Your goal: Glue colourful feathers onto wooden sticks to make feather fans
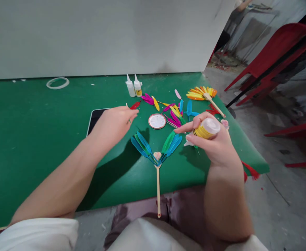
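My right hand (pixel 215 141) is closed round a small glue bottle (pixel 206 129) with a yellow label, tipped so its nozzle points down to the left. My left hand (pixel 113 123) reaches across the green table (pixel 38 139); its fingers pinch a red feather (pixel 135 105) on a thin quill. Between the hands lies a half-made feather fan (pixel 156 153): blue and green feathers spread from a pink heart on a wooden stick that juts over the table's front edge.
Loose pink, yellow and blue feathers (pixel 172 111) lie beside a round copper-rimmed disc (pixel 157 121). Two glue bottles (pixel 133 87) stand behind them. A finished orange-yellow fan (pixel 203 94) lies at the right. A phone (pixel 95 118) sits under my left wrist, a tape ring (pixel 57 83) far left. Red chairs (pixel 275 55) stand on the right.
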Demonstrator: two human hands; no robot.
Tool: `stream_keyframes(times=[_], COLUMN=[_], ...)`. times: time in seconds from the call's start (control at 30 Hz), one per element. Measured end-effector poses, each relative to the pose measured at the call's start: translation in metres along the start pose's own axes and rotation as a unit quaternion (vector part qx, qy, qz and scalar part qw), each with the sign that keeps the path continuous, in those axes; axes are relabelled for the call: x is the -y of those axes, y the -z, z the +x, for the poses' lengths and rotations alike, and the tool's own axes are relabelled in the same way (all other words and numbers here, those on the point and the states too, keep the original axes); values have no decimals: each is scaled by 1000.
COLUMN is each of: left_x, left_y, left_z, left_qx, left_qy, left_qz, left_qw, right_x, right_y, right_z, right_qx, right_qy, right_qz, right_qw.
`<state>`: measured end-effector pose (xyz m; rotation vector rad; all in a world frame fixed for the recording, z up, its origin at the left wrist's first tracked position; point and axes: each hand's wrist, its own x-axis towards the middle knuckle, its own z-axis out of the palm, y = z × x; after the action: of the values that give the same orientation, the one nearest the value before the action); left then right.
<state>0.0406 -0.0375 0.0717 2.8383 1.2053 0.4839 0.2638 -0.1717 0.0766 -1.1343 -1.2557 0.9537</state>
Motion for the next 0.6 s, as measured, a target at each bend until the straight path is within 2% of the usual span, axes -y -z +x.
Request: stream_keyframes(times=[0.1, 0.17, 0.23, 0.37, 0.47, 0.6], left_x=[13, 16, 20, 28, 31, 23], left_y=[4, 4, 2, -4, -7, -7], left_z=[5, 8, 9, 10, 11, 10], left_qx=[71, 87, 79, 52, 61, 47], left_qy=[61, 96, 108, 66, 24, 12], left_qz=[99, 123, 117, 71, 65, 59], left_qw=[991, 984, 984, 994, 996, 997], right_x=[0, 0, -1, -5, -10, -15], right_y=[1, 2, 2, 2, 3, 6], right_z=[0, -1, -1, 2, 5, 7], right_qx=[4, 7, 6, -18, -41, -61], right_qy=[-7, -9, -10, -10, -11, -29], right_qz=[-17, -27, -30, -13, -1, -14], right_qw=[1000, 1000, 999, 1000, 999, 998])
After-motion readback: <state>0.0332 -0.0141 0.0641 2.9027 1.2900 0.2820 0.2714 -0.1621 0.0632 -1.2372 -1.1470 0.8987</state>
